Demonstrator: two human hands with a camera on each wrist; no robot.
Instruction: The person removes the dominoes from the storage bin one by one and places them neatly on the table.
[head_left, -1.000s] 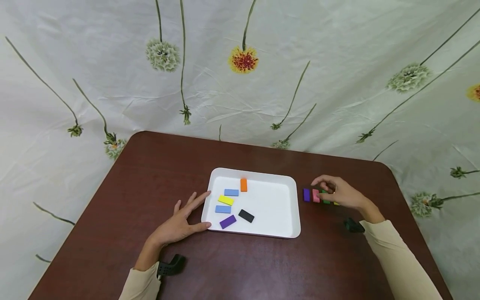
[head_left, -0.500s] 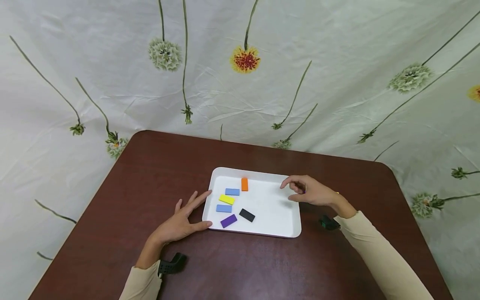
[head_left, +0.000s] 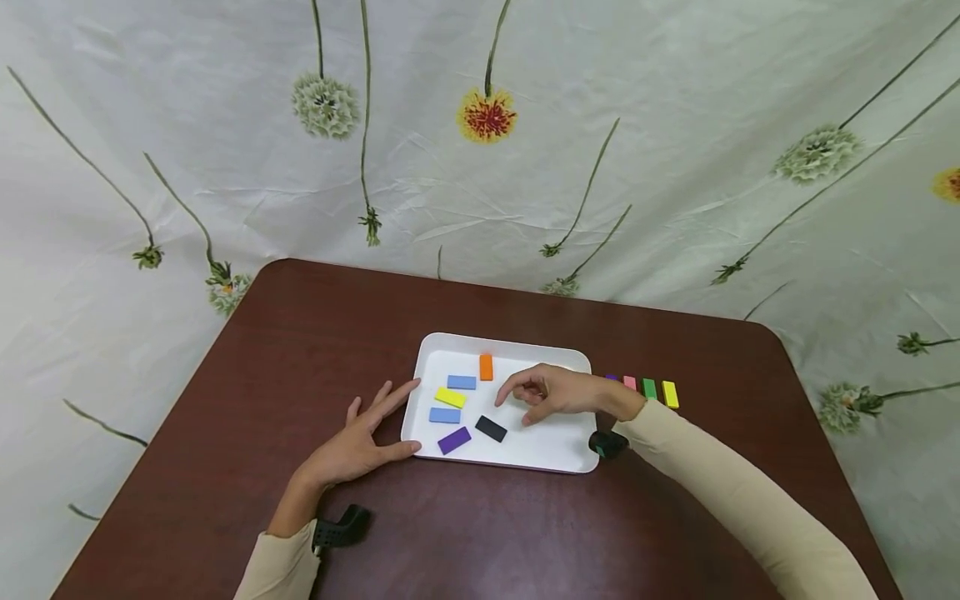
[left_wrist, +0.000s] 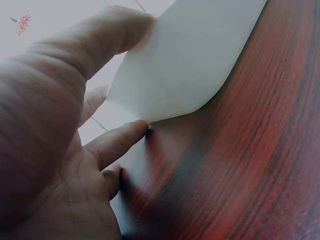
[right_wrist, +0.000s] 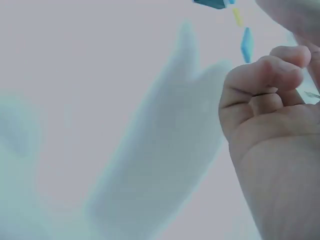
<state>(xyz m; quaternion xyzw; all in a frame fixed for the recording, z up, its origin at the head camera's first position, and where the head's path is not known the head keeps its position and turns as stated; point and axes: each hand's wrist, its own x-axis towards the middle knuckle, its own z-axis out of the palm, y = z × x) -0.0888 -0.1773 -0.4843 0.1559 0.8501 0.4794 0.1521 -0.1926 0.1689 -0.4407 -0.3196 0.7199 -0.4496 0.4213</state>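
Head view: left hand (head_left: 358,450) at the white tray (head_left: 551,442), right hand (head_left: 551,392) above it near the black block (head_left: 491,429).
The left hand is spread, touching the tray's left end. Inside, a purple block (head_left: 454,441) lies nearest, then the black block, flat and slanted; just beside it hangs the right hand, thumb and forefinger apart, pinching nothing. The step looks like a reach for the black block; the next move would call for pinching its long sides. Farthest in the tray lies the orange block (head_left: 486,367).
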